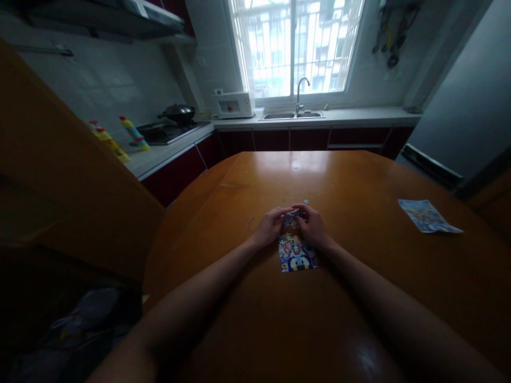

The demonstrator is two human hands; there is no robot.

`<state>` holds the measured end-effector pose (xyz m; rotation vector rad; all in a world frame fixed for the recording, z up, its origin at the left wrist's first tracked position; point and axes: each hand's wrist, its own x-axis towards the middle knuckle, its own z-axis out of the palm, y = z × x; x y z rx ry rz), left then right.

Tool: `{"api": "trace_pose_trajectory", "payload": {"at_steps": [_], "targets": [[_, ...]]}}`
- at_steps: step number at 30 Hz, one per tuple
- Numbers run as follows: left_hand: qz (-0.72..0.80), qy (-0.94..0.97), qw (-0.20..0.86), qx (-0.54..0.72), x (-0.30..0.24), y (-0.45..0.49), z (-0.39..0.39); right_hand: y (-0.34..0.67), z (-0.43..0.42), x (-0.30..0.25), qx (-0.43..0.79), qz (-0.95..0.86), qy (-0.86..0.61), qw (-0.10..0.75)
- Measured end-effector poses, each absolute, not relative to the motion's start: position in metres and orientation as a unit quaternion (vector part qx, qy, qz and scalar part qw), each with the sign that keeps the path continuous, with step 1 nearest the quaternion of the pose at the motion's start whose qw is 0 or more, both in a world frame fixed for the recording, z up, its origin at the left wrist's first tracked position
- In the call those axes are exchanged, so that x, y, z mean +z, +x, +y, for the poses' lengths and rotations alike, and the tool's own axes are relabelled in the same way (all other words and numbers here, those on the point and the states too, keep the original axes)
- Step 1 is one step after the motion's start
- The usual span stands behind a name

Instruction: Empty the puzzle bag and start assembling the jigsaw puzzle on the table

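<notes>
Here, two bare hands meet over the surface [247, 298], fingers bent and fingertips drawn inward toward each other. The left hand [270, 227] curves in from its side, its fingers at the edge of a small cluster of jigsaw pieces [291, 218]; the right hand [314, 227] curls around the opposite side of that same cluster. Whether either hand pinches a piece or merely rests against it cannot be told, since the fingers cover part of the cluster.

Just on the body side of the hands lies a joined puzzle section [298, 259], flat, with a blue cartoon dog's face along its near edge and an uneven far edge close to the hands. Just beyond the right hand's fingers sits a loose piece [306, 201], pale blue. Well apart to the right of the right hand lies a printed sheet [428, 216], creased, one corner appearing slightly raised.

Far beyond the hands stand a white microwave [233, 105] and, to its right, a sink [275, 116] with a curved faucet [298, 96] under a barred window [271, 50].
</notes>
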<state>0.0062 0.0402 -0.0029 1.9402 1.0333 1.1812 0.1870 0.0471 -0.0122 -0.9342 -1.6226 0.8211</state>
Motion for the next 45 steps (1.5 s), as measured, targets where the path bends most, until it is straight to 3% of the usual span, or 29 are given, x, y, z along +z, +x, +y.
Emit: {"api": "trace_pose_trajectory", "payload": {"at_steps": [14, 23, 29, 45], "targets": [[0.450, 0.695, 0.361, 0.430, -0.0008, 0.0091, 0.0395, 0.1861, 0.0432, -0.0085, 0.316, -0.671, -0.459, 0.489], [0.457, 0.717, 0.300, 0.433, -0.0037, 0.0086, 0.0390, 0.1864, 0.0410, -0.0067, 0.302, -0.673, -0.470, 0.485], [0.444, 0.675, 0.371, 0.458, -0.0082, 0.0102, 0.0408, 0.1864, 0.0420, -0.0113, 0.344, -0.692, -0.434, 0.463], [0.489, 0.640, 0.371, 0.462, -0.0034, 0.0113, 0.0363, 0.1893, 0.0426, -0.0069, 0.319, -0.664, -0.438, 0.515]]}}
